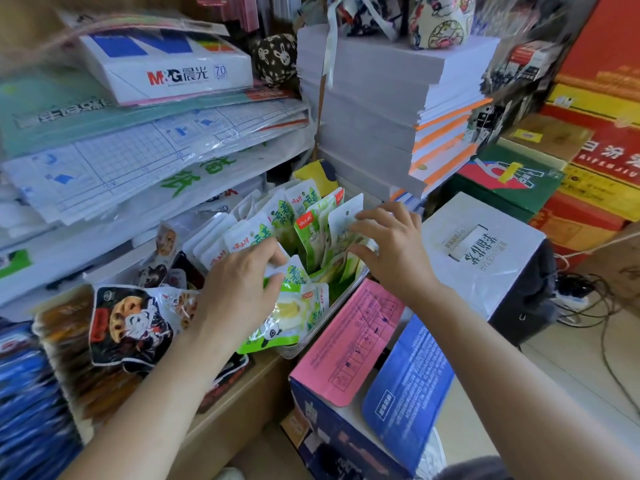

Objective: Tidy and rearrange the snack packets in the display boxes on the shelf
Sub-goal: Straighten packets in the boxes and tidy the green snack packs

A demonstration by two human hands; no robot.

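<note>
On the shelf (249,379) the clear display box (313,337) ran away from the person, its green snack packets (311,233) standing in a ragged row along that line. The left hand (239,292) pinched a leaning packet (294,271) at the near end. The right hand (391,251), fingers spread, touched the upright ones farther back.

The display box (294,351) sits on the shelf (256,382) between the left hand (239,289) and the right hand (391,251), snack packets (311,233) standing in it. Left of the left hand lie other packets (131,323). A paper stack (367,109) rises behind the right hand, an open carton (346,341) before it.
</note>
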